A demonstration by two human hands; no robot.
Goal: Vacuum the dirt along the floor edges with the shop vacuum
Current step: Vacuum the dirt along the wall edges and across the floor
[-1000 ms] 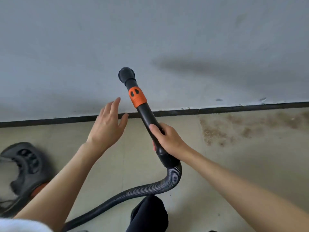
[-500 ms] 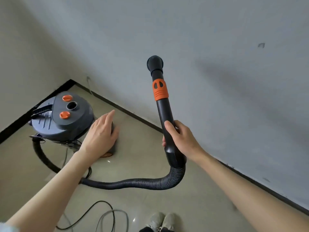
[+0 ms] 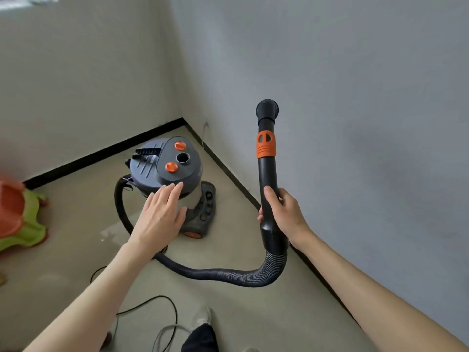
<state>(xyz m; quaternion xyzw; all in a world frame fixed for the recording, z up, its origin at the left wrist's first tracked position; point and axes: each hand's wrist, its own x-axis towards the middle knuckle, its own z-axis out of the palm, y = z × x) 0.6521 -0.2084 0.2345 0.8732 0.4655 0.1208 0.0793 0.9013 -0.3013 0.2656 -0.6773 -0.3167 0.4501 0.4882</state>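
Walls (image 3: 330,59) are meeting in a corner ahead, a black skirting strip running along their foot, and the beige floor (image 3: 63,250) is spreading out below them. Parked in that corner, the vacuum (image 3: 167,166) is standing upright, its dark lid with two orange knobs and an open port facing up. Its ribbed hose (image 3: 228,274) is looping off the left side, lying across the floor and curving up to the wand (image 3: 267,174). The wand is standing near upright, long axis running from the cuff up to the nozzle, mouth pointing at the wall and well clear of the floor. The right hand (image 3: 284,212) is gripping the wand low down, fingers and thumb wrapped round the black tube just above the cuff. The left hand (image 3: 161,214) is hanging flat and empty, fingers straight and together, tips reaching toward the front of the lid; whether they are touching it I cannot tell. It is much the nearer hand to the vacuum, which lies ahead and left of the grip, so switching on looks like its job. An orange and green toy (image 3: 17,214) is sitting at the far left, and a thin cord (image 3: 162,303) is trailing near the feet.
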